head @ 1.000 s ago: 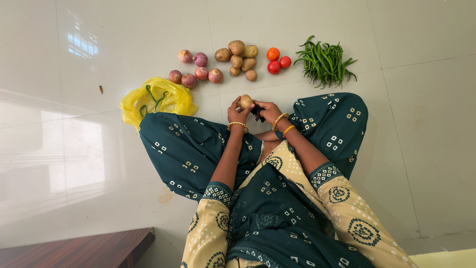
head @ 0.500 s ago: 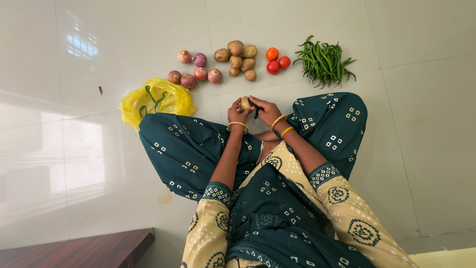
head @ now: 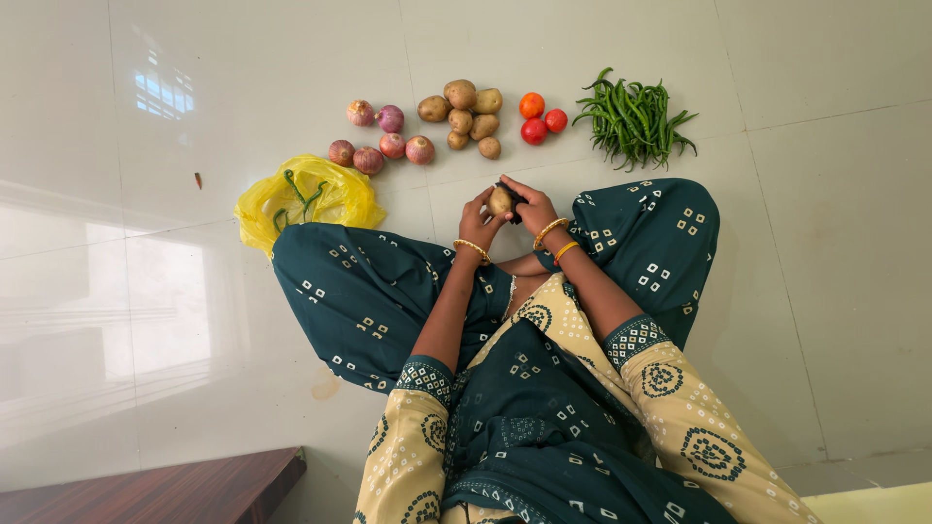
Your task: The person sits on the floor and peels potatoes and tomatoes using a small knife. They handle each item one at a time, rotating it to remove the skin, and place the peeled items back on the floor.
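I sit cross-legged on a pale tiled floor. My left hand holds a brown potato just above my lap. My right hand grips a small black peeler pressed against the right side of that potato. Both wrists carry gold bangles. The peeler is mostly hidden by my fingers.
On the floor ahead lie several red onions, a pile of potatoes, three tomatoes and a heap of green chillies. A yellow plastic bag with some chillies lies by my left knee. A brown wooden surface shows bottom left.
Both hands have shifted slightly right and up with the potato. The potato has turned in my left hand, and the peeler now sits at its upper right instead of below it.
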